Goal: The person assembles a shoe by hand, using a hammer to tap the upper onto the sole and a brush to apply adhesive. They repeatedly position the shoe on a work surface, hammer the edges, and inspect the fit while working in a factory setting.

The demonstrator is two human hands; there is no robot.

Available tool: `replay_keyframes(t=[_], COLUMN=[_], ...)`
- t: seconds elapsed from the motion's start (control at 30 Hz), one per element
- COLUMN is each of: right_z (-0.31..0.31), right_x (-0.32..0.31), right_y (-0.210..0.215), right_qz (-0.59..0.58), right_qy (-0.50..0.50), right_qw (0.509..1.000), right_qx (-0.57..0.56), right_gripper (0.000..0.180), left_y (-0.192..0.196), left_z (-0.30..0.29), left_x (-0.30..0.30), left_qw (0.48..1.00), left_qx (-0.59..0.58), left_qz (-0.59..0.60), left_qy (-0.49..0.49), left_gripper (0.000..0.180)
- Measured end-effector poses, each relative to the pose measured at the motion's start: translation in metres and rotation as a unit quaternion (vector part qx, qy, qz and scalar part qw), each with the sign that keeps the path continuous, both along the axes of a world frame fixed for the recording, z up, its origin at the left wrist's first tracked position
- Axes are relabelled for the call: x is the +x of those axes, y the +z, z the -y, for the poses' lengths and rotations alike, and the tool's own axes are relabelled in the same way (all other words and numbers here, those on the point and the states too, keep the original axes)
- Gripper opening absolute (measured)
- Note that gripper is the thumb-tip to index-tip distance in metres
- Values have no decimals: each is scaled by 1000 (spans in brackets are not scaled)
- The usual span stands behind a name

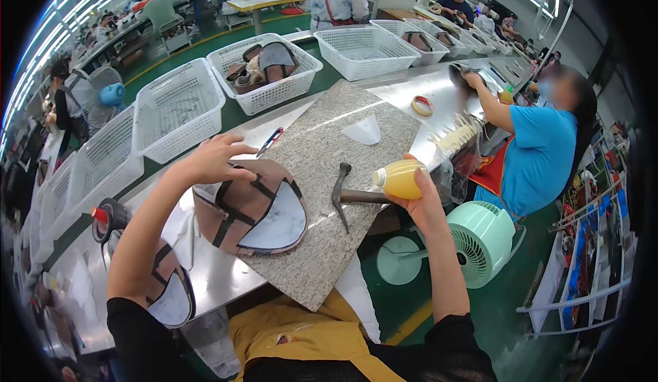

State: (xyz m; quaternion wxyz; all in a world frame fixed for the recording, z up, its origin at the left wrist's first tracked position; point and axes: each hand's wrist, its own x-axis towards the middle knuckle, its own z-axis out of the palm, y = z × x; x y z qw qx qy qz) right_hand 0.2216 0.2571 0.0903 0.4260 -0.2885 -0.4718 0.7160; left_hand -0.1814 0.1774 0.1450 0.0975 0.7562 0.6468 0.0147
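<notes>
My right hand is closed around a small plastic bottle of yellow liquid, lying sideways with its white end to the left. My left hand is at the upper edge of a brown piece with black strips and a white rounded panel; its fingers are apart and curved, and I cannot tell whether they touch it. This piece rests partly on the speckled stone slab. Just left of the bottle, a hammer lies on the slab, its wooden handle running under the bottle.
A white curved scrap, a cutter knife and a tape roll lie on the bench. Another brown piece sits by my left forearm. White baskets line the far side. At right are a green fan and a co-worker.
</notes>
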Motion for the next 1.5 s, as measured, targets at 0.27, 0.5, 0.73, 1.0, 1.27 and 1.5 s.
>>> replay_keyframes(t=[0.27, 0.5, 0.73, 1.0, 1.27, 1.5], right_z=[41, 51, 79, 103, 83, 87], right_x=[-43, -46, -50, -85, -72, -71], right_y=[2, 2, 10, 4, 17, 8], right_qz=[-6, 36, 134, 268, 240, 304], right_qy=[68, 24, 24, 46, -23, 27], right_qw=[998, 999, 985, 906, 920, 895], right_qx=[4, 12, 109, 324, 308, 324], right_gripper=[61, 56, 59, 68, 63, 63], left_y=[-77, -55, -33, -77, -39, -8], left_z=[45, 63, 82, 70, 42, 39], left_x=[-1, 59, 60, 50, 97, 109], left_qw=[974, 981, 970, 992, 999, 986], left_qx=[76, 42, 188, 84, 41, -63], left_qz=[150, 96, -54, -53, -17, -144], left_qy=[149, 162, -145, -83, 28, -45], left_gripper=[62, 52, 37, 31, 21, 25])
